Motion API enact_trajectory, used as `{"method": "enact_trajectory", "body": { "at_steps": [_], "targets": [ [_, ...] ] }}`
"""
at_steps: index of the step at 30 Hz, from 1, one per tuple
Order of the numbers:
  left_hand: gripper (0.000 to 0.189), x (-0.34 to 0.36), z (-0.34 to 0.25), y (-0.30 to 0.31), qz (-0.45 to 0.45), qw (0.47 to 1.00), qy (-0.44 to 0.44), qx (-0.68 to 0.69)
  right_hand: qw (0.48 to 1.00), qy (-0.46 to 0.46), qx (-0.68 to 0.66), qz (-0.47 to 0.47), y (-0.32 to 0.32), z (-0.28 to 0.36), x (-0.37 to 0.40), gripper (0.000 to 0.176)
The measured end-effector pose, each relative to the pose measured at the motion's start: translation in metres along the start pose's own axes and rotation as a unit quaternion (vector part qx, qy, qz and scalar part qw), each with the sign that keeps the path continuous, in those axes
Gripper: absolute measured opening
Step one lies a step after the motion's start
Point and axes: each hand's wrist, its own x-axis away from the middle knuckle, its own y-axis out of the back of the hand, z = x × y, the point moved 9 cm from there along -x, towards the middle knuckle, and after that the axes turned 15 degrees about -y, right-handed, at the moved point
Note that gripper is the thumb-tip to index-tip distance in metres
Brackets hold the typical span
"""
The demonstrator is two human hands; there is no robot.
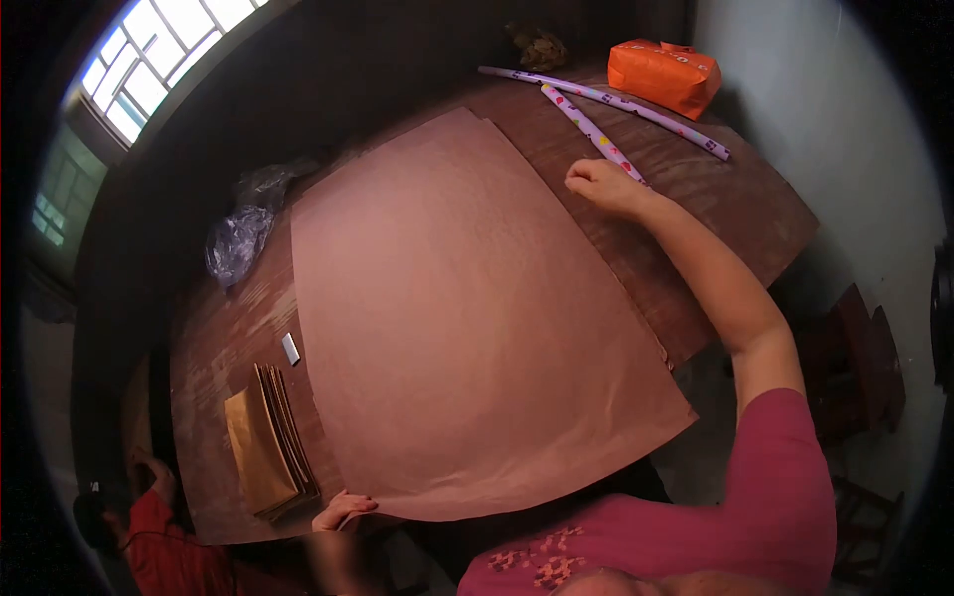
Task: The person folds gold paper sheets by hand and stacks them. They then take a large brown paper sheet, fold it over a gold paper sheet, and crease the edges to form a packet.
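Observation:
A large sheet of brown paper (447, 308) spreads over the table in front of me, on top of at least one more sheet whose edge shows along the right. My left hand (343, 510) grips the near left corner of the top sheet, fingers over the edge and thumb hidden. Beyond the sheet's right edge, my right hand (601, 186) is raised with its fingers curled closed, and nothing shows in them. Close by that hand lies a pink patterned roll (594, 131), its near end partly behind the wrist.
A second patterned roll (636, 107) and an orange bag (664, 77) lie at the far right of the wooden table (765, 204). Leftward are crumpled clear plastic (241, 238), a small silvery block (290, 349) and folded brown paper pieces (266, 442). Another person in red (174, 546) is at lower left.

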Motion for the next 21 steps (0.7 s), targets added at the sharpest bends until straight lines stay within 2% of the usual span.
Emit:
{"method": "enact_trajectory", "body": {
  "at_steps": [2, 3, 4, 5, 6, 8, 17, 21],
  "targets": [
    [0.009, 0.011, 0.017, 0.005, -0.005, 1.0, -0.006, -0.004, 0.99, -0.108, 0.066, -0.067, -0.022, -0.025, -0.057, 0.037],
    [0.01, 0.011, 0.022, 0.007, -0.011, 1.0, -0.013, -0.007, 0.99, -0.107, 0.065, -0.07, -0.032, -0.023, -0.076, 0.037],
    [0.01, 0.005, 0.015, 0.003, -0.01, 1.0, -0.015, -0.008, 0.979, -0.169, 0.086, -0.076, -0.041, -0.031, -0.092, 0.041],
    [0.009, -0.002, -0.004, -0.006, -0.01, 0.999, -0.029, 0.011, 0.964, -0.229, 0.106, -0.082, -0.046, -0.037, -0.101, 0.047],
    [0.008, -0.006, -0.017, -0.013, -0.01, 0.999, -0.043, 0.03, 0.964, -0.229, 0.106, -0.082, -0.051, -0.03, -0.105, 0.047],
    [0.007, -0.006, -0.019, -0.015, -0.024, 0.999, -0.032, 0.024, 0.938, -0.305, 0.09, -0.141, -0.051, -0.033, -0.102, 0.051],
    [0.006, -0.011, -0.017, -0.016, -0.021, 0.999, -0.042, -0.015, 0.916, -0.378, 0.041, -0.127, -0.07, -0.043, -0.112, 0.038],
    [0.008, -0.007, -0.013, -0.011, -0.021, 0.998, -0.045, -0.033, 0.913, -0.383, 0.047, -0.132, -0.07, -0.044, -0.112, 0.036]
  ]
}}
